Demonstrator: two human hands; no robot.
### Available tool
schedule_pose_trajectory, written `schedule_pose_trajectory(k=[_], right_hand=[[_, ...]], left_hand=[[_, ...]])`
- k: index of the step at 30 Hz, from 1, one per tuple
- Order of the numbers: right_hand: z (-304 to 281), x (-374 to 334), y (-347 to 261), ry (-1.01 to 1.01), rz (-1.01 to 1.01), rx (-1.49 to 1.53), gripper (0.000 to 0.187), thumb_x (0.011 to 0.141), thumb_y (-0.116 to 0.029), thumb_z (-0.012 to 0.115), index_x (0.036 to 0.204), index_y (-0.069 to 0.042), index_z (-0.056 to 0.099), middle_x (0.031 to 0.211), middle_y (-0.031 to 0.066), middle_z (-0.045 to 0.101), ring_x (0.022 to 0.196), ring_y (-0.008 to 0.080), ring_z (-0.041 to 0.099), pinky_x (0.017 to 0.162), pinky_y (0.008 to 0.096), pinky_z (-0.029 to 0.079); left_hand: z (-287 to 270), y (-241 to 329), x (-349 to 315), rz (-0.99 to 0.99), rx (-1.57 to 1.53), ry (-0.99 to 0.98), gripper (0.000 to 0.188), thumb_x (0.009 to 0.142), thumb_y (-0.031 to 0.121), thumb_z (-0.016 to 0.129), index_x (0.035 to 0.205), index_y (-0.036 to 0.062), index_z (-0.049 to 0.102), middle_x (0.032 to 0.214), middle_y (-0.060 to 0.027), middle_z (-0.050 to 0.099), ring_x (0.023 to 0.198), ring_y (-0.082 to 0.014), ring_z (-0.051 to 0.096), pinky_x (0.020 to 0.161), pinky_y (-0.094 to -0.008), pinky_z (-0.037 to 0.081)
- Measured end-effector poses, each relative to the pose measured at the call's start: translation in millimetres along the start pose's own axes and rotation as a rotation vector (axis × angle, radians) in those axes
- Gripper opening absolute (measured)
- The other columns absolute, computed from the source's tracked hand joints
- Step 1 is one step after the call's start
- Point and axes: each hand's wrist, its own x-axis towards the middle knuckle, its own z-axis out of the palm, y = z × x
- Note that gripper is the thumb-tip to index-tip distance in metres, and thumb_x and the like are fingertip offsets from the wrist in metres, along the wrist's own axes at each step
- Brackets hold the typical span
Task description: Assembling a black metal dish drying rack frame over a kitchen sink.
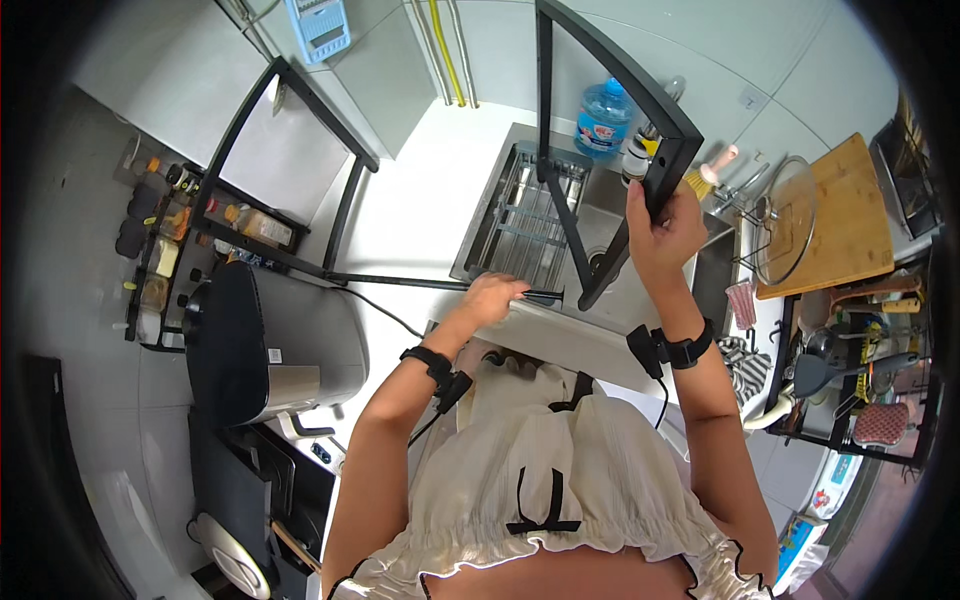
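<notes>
While the right hand (665, 230) closes around one side of an angular black frame (678, 150) just below its corner, the left hand (493, 298) curls over a thin black bar (400, 282) at the near edge of the counter. The right-hand frame is held up, tilted, above the sink (602, 190); its long upper side runs away toward the tiled wall, and one lower end hangs over the basin. A short dark end of the bar pokes out past the left fingers — to the other side, the bar stretches across the white counter (415, 200) to a second black frame (328, 118), which stands at the left. Whether bar and right-hand frame are joined anywhere is hard to tell from this angle, and the left hand covers part of the bar.

Beneath the held frame, a metal drainer basket (525, 220) sits in the left part of the sink. Behind the basin stands a large clear bottle with a blue tint (603, 122), and a brush with a pink handle (705, 178) is near the right hand. Farther right, a glass lid (788, 225) leans before a wooden cutting board (840, 225). At the left — below the second frame — is a dark-lidded appliance (232, 345).
</notes>
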Motion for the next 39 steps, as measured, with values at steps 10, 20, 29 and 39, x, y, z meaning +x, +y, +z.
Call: schedule_pose_trajectory(k=[10, 20, 29, 39], right_hand=[[41.5, -10.6, 7.5, 0.025, 0.035, 0.162, 0.022, 0.075, -0.008, 0.069, 0.089, -0.001, 0.054, 0.067, 0.0067, 0.055, 0.054, 0.0098, 0.050, 0.052, 0.0226, 0.041], [30.3, -29.8, 22.1, -0.010, 0.040, 0.151, 0.027, 0.075, -0.007, 0.069, 0.095, 0.001, 0.051, 0.074, 0.0065, 0.056, 0.061, 0.0131, 0.054, 0.055, 0.0249, 0.043], [-11.4, -45.2, -5.1, -0.101, 0.046, 0.144, 0.024, 0.083, 0.001, 0.057, 0.099, 0.000, 0.039, 0.077, 0.0061, 0.052, 0.058, 0.0092, 0.054, 0.053, 0.0204, 0.044], [-46.9, -34.8, -44.7, -0.152, 0.041, 0.220, 0.022, 0.083, -0.001, 0.055, 0.093, 0.000, 0.035, 0.084, 0.0114, 0.048, 0.061, 0.0121, 0.051, 0.048, 0.0246, 0.050]], left_hand=[[2.7, 3.1, -24.2, 0.017, 0.017, 0.039, 0.032, 0.079, 0.006, 0.055, 0.111, 0.0126, 0.059, 0.111, -0.0183, 0.058, 0.106, -0.0352, 0.052, 0.091, -0.0418, 0.040], [1.7, 12.5, -18.6, 0.148, 0.041, 0.118, 0.015, 0.083, 0.014, 0.054, 0.093, 0.0031, 0.053, 0.091, -0.0152, 0.058, 0.093, -0.0328, 0.055, 0.082, -0.0418, 0.043], [-0.7, 32.5, -15.7, 0.142, -0.047, 0.054, 0.030, 0.081, 0.032, 0.061, 0.095, 0.0069, 0.054, 0.087, -0.0161, 0.060, 0.085, -0.0348, 0.058, 0.073, -0.0426, 0.045], [8.4, 39.1, -12.0, 0.184, -0.060, -0.029, 0.021, 0.081, 0.028, 0.060, 0.088, 0.0078, 0.060, 0.079, -0.0114, 0.062, 0.075, -0.0327, 0.060, 0.064, -0.0416, 0.046]])
